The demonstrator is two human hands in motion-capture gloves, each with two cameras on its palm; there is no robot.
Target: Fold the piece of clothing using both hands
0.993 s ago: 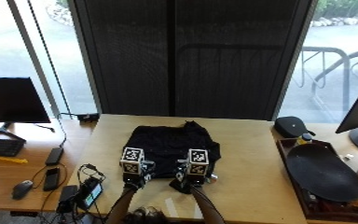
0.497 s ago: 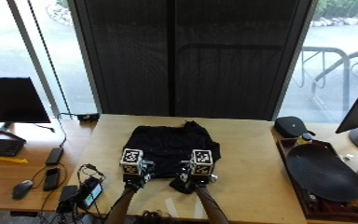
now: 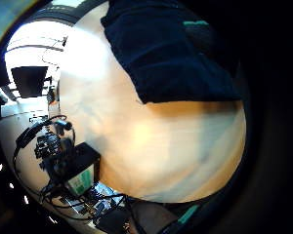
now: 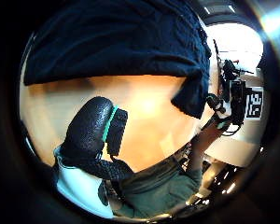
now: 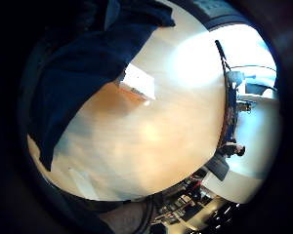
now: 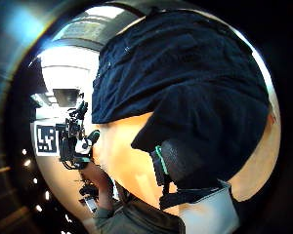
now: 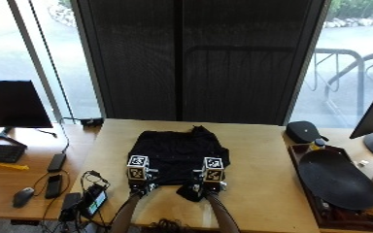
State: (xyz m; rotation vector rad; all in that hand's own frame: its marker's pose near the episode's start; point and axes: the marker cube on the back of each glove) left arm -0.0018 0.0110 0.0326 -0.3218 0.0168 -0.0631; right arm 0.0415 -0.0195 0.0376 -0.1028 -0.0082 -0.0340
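Both forearms are stretched forward, side by side. The left hand (image 7: 139,183) and right hand (image 7: 209,186) are kept apart; finger positions are hidden.

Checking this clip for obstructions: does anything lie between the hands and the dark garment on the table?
Nothing visible does. The dark garment lies flat on the wooden table; the left hand and right hand are already at its near edge, the right thumb against the cloth.

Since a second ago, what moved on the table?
Both gloved hands slid back toward the person. The right hand dragged a corner of the black garment with it, so that corner now sticks out past the near hem. The left hand sits at the near hem. The far part of the garment and the wooden table stayed put.
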